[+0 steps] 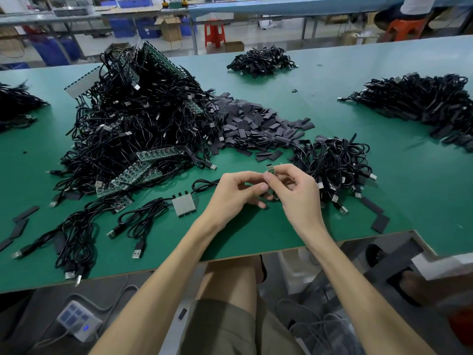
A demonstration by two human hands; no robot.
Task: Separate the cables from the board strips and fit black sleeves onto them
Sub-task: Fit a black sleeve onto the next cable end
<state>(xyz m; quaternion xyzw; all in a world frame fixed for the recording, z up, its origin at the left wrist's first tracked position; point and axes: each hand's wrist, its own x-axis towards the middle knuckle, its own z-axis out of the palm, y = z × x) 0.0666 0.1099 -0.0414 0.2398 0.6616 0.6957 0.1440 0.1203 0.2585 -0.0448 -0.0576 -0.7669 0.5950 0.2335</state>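
I am sitting at a wide green counter [384, 73]. A large heap of tangled black cables and green board strips [138, 119] is lying to my left, and a pile of flat black sleeves [256, 124] is lying behind my hands. My right hand [297, 193] is pinching a small green board piece [270, 169] just above the counter. My left hand [235, 193] is seemingly curling round its thin black cable [204, 184]. I am judging the board light, stiff and brittle, best held by its edges, and the cable limp.
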